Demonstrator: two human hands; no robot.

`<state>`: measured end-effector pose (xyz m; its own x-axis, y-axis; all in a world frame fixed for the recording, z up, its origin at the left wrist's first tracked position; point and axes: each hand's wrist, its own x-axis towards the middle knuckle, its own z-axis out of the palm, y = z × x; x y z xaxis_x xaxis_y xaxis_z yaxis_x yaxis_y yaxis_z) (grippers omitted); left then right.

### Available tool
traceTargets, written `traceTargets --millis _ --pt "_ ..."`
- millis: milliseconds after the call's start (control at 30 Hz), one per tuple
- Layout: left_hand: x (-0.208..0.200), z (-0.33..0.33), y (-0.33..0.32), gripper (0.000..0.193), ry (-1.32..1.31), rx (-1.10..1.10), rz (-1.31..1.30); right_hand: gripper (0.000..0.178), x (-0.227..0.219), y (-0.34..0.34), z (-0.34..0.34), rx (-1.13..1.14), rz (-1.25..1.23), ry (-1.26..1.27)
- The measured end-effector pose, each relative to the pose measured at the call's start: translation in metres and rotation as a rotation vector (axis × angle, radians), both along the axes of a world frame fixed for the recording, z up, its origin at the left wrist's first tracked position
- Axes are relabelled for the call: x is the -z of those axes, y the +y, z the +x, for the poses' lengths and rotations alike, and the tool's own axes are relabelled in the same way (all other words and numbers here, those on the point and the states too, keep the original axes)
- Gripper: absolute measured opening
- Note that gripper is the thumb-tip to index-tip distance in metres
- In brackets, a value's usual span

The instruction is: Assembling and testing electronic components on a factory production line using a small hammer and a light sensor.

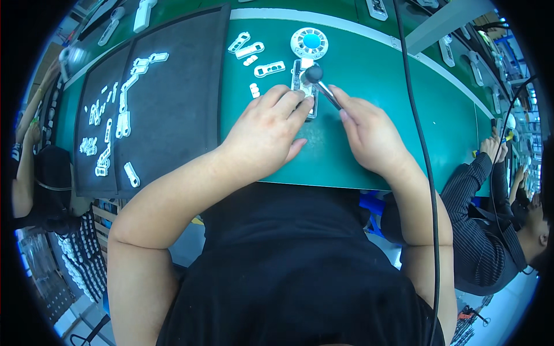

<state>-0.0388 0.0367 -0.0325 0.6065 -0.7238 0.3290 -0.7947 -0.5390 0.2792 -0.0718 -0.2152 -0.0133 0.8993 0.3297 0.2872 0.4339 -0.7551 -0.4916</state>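
A handheld fan, with a round white grille and a teal centre (311, 41), lies on the green table with its handle toward me. My left hand (266, 128) reaches over the handle, fingertips pressed on its near part and thumb held apart. In my right hand (369, 128) is a small mallet (329, 96) with a rounded dark grey head and a metal shaft. The mallet head is over the fan's handle, just beyond my left fingertips; I cannot tell whether it touches. My fingers partly hide the handle.
Several loose white casing parts (270, 69) lie left of the fan. A black tray (173, 86) with more white parts fills the left. A black cable (416, 115) hangs down on the right. Co-workers sit at both sides; one has a striped sleeve (464, 187).
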Motion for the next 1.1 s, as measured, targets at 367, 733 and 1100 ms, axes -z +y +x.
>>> traceTargets --millis 367,733,1100 --pt "-0.005 0.000 0.001 0.061 0.037 0.023 -0.026 0.048 -0.017 0.010 -0.001 -0.033 0.139 -0.278" --pt "-0.002 0.001 0.003 0.060 0.029 0.008 -0.032 0.047 -0.028 -0.004 -0.016 0.121 0.323 0.012" --pt "-0.003 0.002 0.003 0.057 -0.006 0.001 -0.019 0.048 -0.025 0.014 0.003 0.035 -0.017 0.117"
